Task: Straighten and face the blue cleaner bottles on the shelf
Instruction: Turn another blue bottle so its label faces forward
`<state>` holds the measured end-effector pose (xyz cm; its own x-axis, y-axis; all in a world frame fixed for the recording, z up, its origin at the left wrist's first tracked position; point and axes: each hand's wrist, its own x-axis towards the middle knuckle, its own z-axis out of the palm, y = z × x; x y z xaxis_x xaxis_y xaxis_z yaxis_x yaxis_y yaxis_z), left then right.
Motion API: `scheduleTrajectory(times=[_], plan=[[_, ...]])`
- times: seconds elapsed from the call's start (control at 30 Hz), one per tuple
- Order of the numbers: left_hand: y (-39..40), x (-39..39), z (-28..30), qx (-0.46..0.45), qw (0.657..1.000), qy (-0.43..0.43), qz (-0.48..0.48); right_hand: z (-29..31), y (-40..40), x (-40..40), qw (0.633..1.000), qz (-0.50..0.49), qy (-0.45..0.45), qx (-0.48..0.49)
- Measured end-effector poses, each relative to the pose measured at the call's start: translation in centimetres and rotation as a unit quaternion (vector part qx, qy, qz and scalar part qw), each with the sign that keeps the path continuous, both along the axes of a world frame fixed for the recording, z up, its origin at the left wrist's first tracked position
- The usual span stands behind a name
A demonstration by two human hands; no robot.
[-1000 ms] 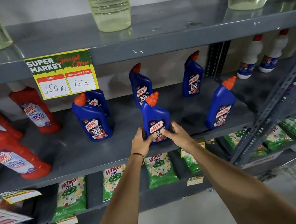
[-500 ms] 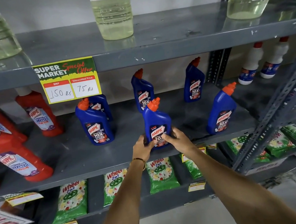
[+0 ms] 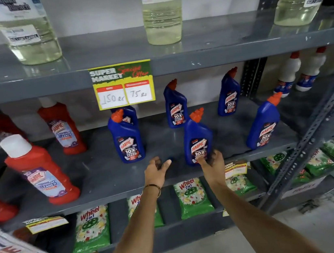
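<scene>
Several blue cleaner bottles with orange caps stand on the grey middle shelf (image 3: 96,174). The front middle bottle (image 3: 197,139) stands upright near the front edge, label facing me. My right hand (image 3: 211,162) curls around its lower right side, thumb over the bottom of the label. My left hand (image 3: 157,169) hovers open to the left of that bottle, apart from it. Other blue bottles are at the front left (image 3: 128,140), front right (image 3: 263,124), back middle (image 3: 175,108) and back right (image 3: 229,97). Another is partly hidden behind the front left one.
Red cleaner bottles (image 3: 40,170) fill the shelf's left part and white bottles (image 3: 289,76) stand at the far right. A yellow price sign (image 3: 123,85) hangs from the upper shelf, which holds bleach bottles (image 3: 161,14). Green detergent packs (image 3: 192,197) lie below. A diagonal metal brace (image 3: 311,135) crosses on the right.
My left hand has let go of the front middle bottle and moved left, fingers spread. The bottle stays upright on the shelf. The view has shifted closer and slightly left.
</scene>
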<state>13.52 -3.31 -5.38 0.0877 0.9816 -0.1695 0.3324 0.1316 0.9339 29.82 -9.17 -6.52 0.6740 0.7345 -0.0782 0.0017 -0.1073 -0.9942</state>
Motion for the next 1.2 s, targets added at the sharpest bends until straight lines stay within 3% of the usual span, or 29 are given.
scheduleTrajectory(times=[0.13, 0.27, 0.6, 0.73, 0.93, 1.2], plan=[[1.0, -5.1, -0.2, -0.006, 1.0, 0.006, -0.017, 0.3, 0.5, -5.5, 0.992, -0.13, 0.006, 0.001], [2.0, -9.5, -0.5, 0.005, 1.0, 0.022, -0.009, 0.1, 1.6, -10.2, 0.988, -0.151, 0.023, -0.028], [4.8, -13.4, -0.2, 0.008, 1.0, 0.012, -0.001, 0.2, 6.3, -14.5, 0.991, 0.062, 0.015, -0.121], [6.2, -13.4, -0.1, 0.01, 1.0, 0.008, 0.008, 0.4, 8.3, -14.6, 0.983, 0.136, 0.027, -0.118], [8.4, -12.0, 0.5, 0.06, 0.998, -0.026, 0.002, 0.9, 11.3, -13.9, 0.972, 0.212, -0.004, -0.105], [9.3, -11.4, -0.1, 0.061, 0.997, -0.032, 0.016, 0.1, 13.3, -12.8, 0.949, 0.296, -0.054, -0.095]])
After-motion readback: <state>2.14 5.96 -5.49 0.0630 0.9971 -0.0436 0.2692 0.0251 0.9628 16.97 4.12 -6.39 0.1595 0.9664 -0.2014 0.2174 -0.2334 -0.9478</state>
